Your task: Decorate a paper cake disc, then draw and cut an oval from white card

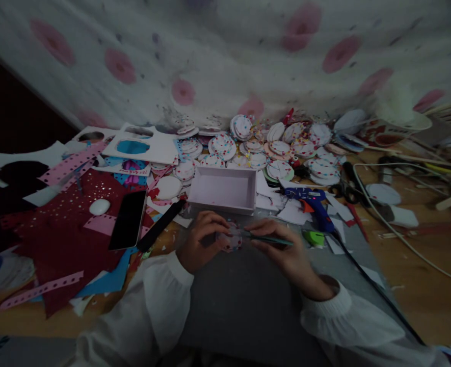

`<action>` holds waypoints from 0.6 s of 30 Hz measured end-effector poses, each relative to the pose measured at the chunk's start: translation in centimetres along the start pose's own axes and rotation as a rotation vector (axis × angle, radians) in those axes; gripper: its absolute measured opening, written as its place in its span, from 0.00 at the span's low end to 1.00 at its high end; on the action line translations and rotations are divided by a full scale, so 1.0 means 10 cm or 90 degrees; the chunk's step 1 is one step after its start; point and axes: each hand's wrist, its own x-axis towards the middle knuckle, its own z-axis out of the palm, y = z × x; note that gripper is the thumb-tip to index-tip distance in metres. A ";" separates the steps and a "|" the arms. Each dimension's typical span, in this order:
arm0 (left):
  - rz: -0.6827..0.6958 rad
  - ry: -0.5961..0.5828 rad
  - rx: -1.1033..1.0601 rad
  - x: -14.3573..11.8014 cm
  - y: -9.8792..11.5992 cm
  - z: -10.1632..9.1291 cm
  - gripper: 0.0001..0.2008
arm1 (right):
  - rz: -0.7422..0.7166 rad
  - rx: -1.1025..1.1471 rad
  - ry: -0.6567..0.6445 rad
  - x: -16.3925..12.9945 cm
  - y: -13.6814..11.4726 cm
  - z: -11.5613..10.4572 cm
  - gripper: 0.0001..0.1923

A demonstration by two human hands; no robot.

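Dim workbench, near edge: white sleeves cut off at frame bottom. Left hand [202, 239] curled around small dotted disc [230, 241], disc half hidden by fingers, at centre over grey mat [248, 300]. Right hand [282, 250] pinches thin green tool [273, 239], tip blurred against disc. At 12 o'clock, open white box [224, 189]. At 2 o'clock, blue glue gun [313, 201], cord running off frame. At 10 o'clock, dark phone [128, 219] on red paper. Far back, pile of dotted discs [256, 148], detail indistinct.
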 end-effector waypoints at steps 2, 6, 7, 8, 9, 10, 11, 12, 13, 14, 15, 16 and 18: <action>-0.004 0.015 -0.009 0.00 -0.01 0.01 0.08 | -0.018 -0.014 -0.011 0.00 -0.02 0.01 0.05; -0.010 0.023 -0.017 0.00 -0.03 0.03 0.03 | -0.017 -0.011 -0.006 0.00 -0.03 0.03 0.05; -0.011 0.025 -0.020 0.00 -0.03 0.03 0.02 | -0.011 -0.006 -0.004 0.00 -0.03 0.03 0.05; -0.013 0.028 -0.024 0.00 -0.04 0.03 0.01 | -0.005 -0.001 -0.002 0.01 -0.03 0.03 0.06; -0.017 0.031 -0.029 -0.01 -0.04 0.03 0.01 | -0.001 0.002 -0.001 0.01 -0.03 0.03 0.06; -0.022 0.034 -0.033 -0.01 -0.05 0.03 0.02 | 0.002 0.005 0.002 0.01 -0.03 0.03 0.06; -0.029 0.034 -0.037 -0.01 -0.05 0.03 0.02 | 0.005 0.007 0.008 0.01 -0.03 0.02 0.06; -0.035 0.035 -0.040 -0.01 -0.05 0.03 0.02 | 0.009 0.008 0.015 0.01 -0.03 0.02 0.06; -0.040 0.033 -0.042 -0.01 -0.06 0.03 0.03 | 0.013 0.011 0.021 0.01 -0.03 0.02 0.06; -0.044 0.030 -0.043 -0.01 -0.06 0.02 0.03 | 0.019 0.014 0.025 0.01 -0.03 0.01 0.06; -0.045 0.027 -0.045 -0.01 -0.05 0.02 0.03 | 0.025 0.015 0.031 0.01 -0.02 0.01 0.06; -0.043 0.024 -0.047 -0.01 -0.05 0.02 0.03 | 0.032 0.013 0.040 0.01 -0.02 0.00 0.05; -0.036 0.016 -0.048 -0.01 -0.05 0.02 0.02 | 0.048 -0.005 0.065 0.00 -0.01 0.00 0.05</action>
